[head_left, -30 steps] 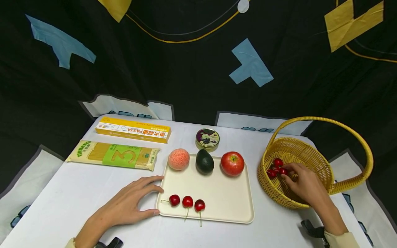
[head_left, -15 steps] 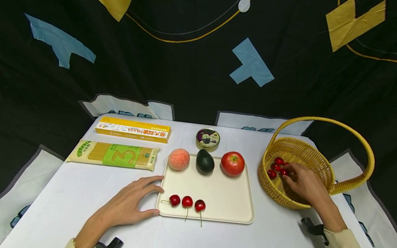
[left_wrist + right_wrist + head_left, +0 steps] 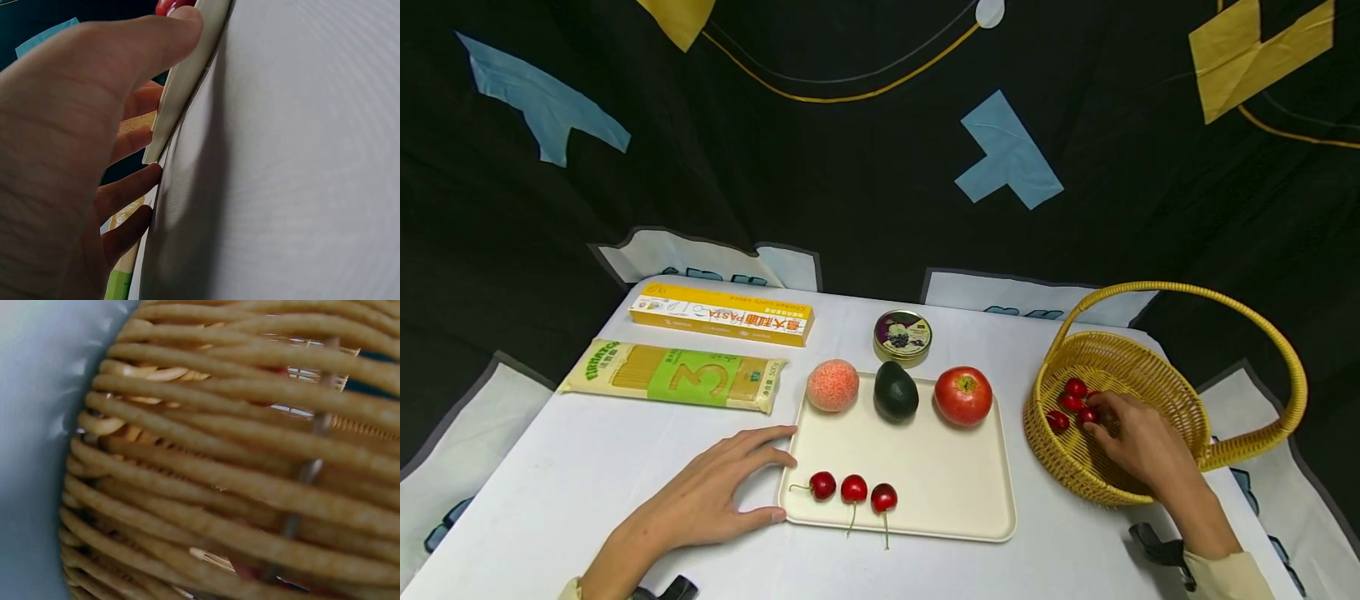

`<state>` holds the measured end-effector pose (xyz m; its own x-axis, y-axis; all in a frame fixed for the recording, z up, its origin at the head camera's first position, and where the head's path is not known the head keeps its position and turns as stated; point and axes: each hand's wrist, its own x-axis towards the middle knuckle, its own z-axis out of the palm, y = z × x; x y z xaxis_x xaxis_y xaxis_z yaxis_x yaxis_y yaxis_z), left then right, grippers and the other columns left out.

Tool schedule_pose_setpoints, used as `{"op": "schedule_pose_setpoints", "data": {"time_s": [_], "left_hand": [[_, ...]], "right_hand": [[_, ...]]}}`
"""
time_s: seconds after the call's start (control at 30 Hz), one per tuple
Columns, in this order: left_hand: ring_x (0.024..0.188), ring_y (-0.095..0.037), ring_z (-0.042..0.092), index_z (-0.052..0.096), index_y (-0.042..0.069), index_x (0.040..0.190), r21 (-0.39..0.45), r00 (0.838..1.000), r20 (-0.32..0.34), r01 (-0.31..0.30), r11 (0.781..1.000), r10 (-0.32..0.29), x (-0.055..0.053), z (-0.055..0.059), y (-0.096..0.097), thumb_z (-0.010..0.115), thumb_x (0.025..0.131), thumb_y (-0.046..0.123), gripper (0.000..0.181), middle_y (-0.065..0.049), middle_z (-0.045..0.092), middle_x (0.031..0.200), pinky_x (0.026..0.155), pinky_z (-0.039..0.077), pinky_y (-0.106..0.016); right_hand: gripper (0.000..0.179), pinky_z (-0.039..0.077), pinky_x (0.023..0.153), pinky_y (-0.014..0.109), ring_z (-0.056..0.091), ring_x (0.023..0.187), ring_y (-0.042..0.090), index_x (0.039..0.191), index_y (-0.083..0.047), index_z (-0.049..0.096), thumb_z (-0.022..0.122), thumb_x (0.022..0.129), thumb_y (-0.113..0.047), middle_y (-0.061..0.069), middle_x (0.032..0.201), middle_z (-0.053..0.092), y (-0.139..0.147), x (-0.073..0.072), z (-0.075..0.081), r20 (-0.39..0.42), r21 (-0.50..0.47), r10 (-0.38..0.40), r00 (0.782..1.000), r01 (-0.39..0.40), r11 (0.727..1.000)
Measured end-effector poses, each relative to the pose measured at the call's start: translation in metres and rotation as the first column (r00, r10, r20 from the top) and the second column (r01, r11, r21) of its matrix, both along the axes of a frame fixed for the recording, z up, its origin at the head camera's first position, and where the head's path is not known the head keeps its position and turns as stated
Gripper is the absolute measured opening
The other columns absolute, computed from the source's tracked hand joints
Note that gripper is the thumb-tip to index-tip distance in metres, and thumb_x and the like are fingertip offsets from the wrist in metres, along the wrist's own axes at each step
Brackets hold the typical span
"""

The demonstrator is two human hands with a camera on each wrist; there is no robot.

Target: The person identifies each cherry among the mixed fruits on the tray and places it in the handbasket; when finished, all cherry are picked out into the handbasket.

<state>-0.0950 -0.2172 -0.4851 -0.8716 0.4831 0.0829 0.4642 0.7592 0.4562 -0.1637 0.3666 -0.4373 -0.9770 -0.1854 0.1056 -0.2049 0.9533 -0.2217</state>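
My right hand [image 3: 1138, 442] reaches into the yellow wicker basket [image 3: 1067, 475], thumb and index finger pinching a red cherry [image 3: 1087, 415]. Several more cherries [image 3: 1071, 402] lie beside it on the basket floor. In the right wrist view the basket's woven wall [image 3: 237, 462] hides the hand. My left hand [image 3: 718, 492] rests with spread fingers at the left edge of the cream tray [image 3: 955, 483]; in the left wrist view its thumb [image 3: 169, 37] lies against the tray's rim [image 3: 194, 62]. On the tray, three stemmed cherries [image 3: 853, 489] line the front.
Along the tray's back sit a pink, rough-skinned fruit [image 3: 832, 385], an avocado [image 3: 895, 392] and a red apple [image 3: 962, 397]. Behind stands a round tin [image 3: 902, 335]. A pasta box [image 3: 722, 314] and spaghetti pack [image 3: 677, 373] lie left. The basket's tall handle [image 3: 1247, 321] arches over the right side.
The right hand and the cherry at its fingertips shift very slightly right, and the cherries in the basket spread a little apart. The left hand and the tray keep their places.
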Motion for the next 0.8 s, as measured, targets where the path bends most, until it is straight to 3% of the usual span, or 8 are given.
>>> {"op": "schedule_pose_setpoints", "data": {"time_s": [0.43,0.63,0.8], "left_hand": [[0.146,-0.022,0.052,0.068,0.046,0.128,0.002,0.999,-0.041,0.007,1.000,-0.006,0.000,-0.001,0.000,0.079,0.089,0.066,0.046,0.012,0.049,0.163,0.114,0.049,-0.057],[0.146,-0.022,0.052,0.068,0.046,0.128,-0.002,0.999,-0.044,0.008,1.000,-0.008,0.000,0.000,0.000,0.079,0.089,0.067,0.045,0.012,0.049,0.163,0.113,0.050,-0.056],[0.146,-0.023,0.051,0.068,0.045,0.128,0.000,0.999,-0.037,0.009,1.000,-0.009,0.000,0.000,0.000,0.078,0.089,0.067,0.046,0.011,0.048,0.163,0.114,0.049,-0.057]], "right_hand": [[0.043,0.062,0.082,0.064,0.073,0.098,0.044,0.130,-0.002,0.071,0.085,0.094,-0.020,0.026,0.121,0.073,-0.025,0.013,0.017,-0.086,-0.030,-0.014,0.996,0.011,0.999],[0.044,0.063,0.083,0.065,0.071,0.106,0.047,0.133,-0.006,0.071,0.085,0.095,-0.023,0.024,0.126,0.072,-0.048,0.020,0.032,-0.147,-0.073,0.025,0.989,-0.036,0.997],[0.041,0.066,0.080,0.058,0.071,0.102,0.037,0.130,-0.008,0.072,0.086,0.094,-0.023,0.017,0.125,0.073,-0.069,0.024,0.037,-0.202,-0.119,0.092,0.975,-0.118,0.986]]}}
